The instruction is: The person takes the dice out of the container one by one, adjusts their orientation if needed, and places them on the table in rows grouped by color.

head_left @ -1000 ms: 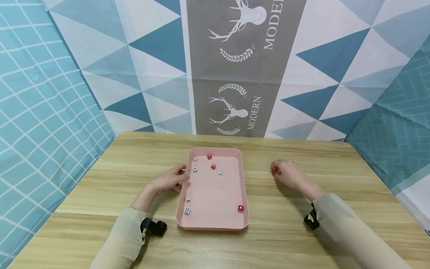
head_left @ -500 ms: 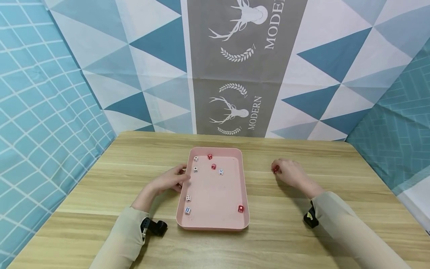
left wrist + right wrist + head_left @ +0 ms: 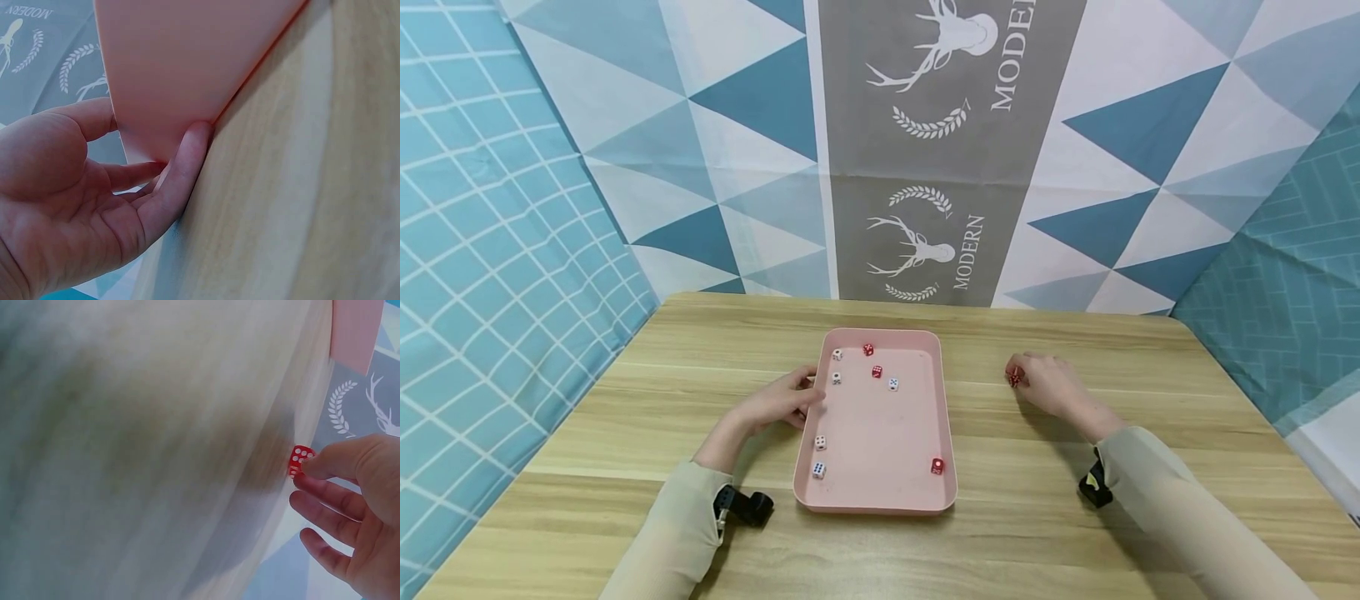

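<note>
A shallow pink tray (image 3: pixel 880 425) lies on the table in the head view, with dice scattered inside. My left hand (image 3: pixel 782 397) grips its left side, the thumb over the rim and the other fingers along the outer wall. The left wrist view shows those fingers (image 3: pixel 181 169) against the pink wall, low by the wood. To the right of the tray, my right hand (image 3: pixel 1047 385) pinches a red die (image 3: pixel 300 456) between thumb and index finger, close over the table. A face with white pips shows; the other fingers are loosely bent.
Inside the tray, white dice (image 3: pixel 820 442) line the left side and another white die (image 3: pixel 892 384) sits nearer the middle. Two red dice are toward the back; a third red die (image 3: pixel 937 466) is at front right. Behind the wooden table (image 3: pixel 1097 350) hangs a patterned cloth (image 3: pixel 760 100).
The red die at my right fingertips looks slightly turned. Both hands and the tray keep their places.
</note>
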Action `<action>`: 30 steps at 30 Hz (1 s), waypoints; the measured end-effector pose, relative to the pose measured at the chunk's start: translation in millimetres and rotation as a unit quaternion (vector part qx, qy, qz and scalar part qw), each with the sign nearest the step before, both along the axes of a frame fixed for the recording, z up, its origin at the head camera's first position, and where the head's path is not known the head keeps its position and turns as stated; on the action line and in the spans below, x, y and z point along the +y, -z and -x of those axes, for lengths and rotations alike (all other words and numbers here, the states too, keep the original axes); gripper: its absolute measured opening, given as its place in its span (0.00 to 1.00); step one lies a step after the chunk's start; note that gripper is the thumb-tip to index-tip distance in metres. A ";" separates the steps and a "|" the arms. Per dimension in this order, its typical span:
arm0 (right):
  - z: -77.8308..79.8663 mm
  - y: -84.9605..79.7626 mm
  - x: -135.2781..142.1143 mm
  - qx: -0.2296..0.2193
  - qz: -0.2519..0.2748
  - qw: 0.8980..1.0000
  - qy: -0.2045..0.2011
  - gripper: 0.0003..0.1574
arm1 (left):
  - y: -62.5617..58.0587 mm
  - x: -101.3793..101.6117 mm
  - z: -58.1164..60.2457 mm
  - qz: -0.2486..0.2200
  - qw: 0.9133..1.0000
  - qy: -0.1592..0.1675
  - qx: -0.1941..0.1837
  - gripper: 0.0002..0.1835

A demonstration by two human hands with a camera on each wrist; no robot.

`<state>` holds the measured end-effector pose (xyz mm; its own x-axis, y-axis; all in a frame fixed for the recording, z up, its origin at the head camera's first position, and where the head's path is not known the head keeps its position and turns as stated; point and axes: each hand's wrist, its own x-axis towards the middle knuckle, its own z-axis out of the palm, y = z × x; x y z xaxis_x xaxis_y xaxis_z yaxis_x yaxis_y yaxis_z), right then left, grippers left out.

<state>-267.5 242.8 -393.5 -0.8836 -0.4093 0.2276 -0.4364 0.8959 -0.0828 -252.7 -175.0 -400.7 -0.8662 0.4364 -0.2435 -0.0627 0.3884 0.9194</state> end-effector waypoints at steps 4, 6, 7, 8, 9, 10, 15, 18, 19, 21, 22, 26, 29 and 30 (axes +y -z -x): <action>-4.2 -4.4 -3.1 0.015 -0.017 1.000 0.001 0.08 | 0.0 0.6 -0.2 0.001 1.000 -0.002 0.000 0.31; -7.2 -7.7 -6.4 0.023 -0.025 0.999 -0.001 0.07 | 0.1 0.6 -0.1 0.003 1.000 -0.004 -0.001 0.32; -8.8 -9.2 -8.5 0.029 -0.029 0.999 -0.003 0.07 | 0.2 0.4 0.0 0.003 1.000 -0.002 0.000 0.32; -10.6 -11.0 -11.2 0.033 -0.031 0.999 -0.006 0.07 | 0.1 0.3 -0.1 0.004 1.000 -0.003 -0.001 0.32; -12.3 -12.7 -14.2 0.037 -0.033 0.999 -0.010 0.08 | 0.1 0.2 0.0 0.004 1.000 -0.005 -0.002 0.32; -14.2 -14.3 -17.5 0.040 -0.034 0.998 -0.015 0.08 | 0.1 0.1 0.0 0.004 1.000 -0.005 -0.003 0.32; -23.4 -21.1 -35.1 0.054 -0.037 0.997 -0.050 0.10 | 0.1 -0.8 -0.2 0.000 1.000 0.001 -0.001 0.32; -28.1 -23.3 -43.6 0.065 -0.037 0.995 -0.072 0.09 | -0.7 -1.1 -1.0 -0.002 1.000 0.008 0.002 0.32; -29.7 -23.9 -46.1 0.068 -0.036 0.994 -0.076 0.09 | -0.9 -1.0 -1.2 -0.004 1.000 0.007 0.002 0.32; -32.6 -25.3 -51.2 0.070 -0.036 0.993 -0.084 0.09 | -1.1 -1.2 -1.4 -0.006 1.000 0.008 0.001 0.32; -34.2 -26.0 -53.9 0.072 -0.036 0.993 -0.088 0.09 | -0.9 -1.2 -1.3 -0.006 1.000 0.008 0.001 0.32; -42.1 -29.0 -64.9 0.083 -0.029 0.990 -0.113 0.08 | -0.4 -1.3 -0.5 -0.006 1.000 0.006 -0.001 0.32; -48.4 -31.4 -71.8 0.096 -0.029 0.987 -0.129 0.08 | -0.7 -1.2 -0.1 -0.005 1.000 0.006 0.000 0.32; -50.3 -32.3 -73.8 0.099 -0.032 0.986 -0.131 0.08 | -0.8 -1.3 -0.2 -0.004 1.000 0.005 0.001 0.32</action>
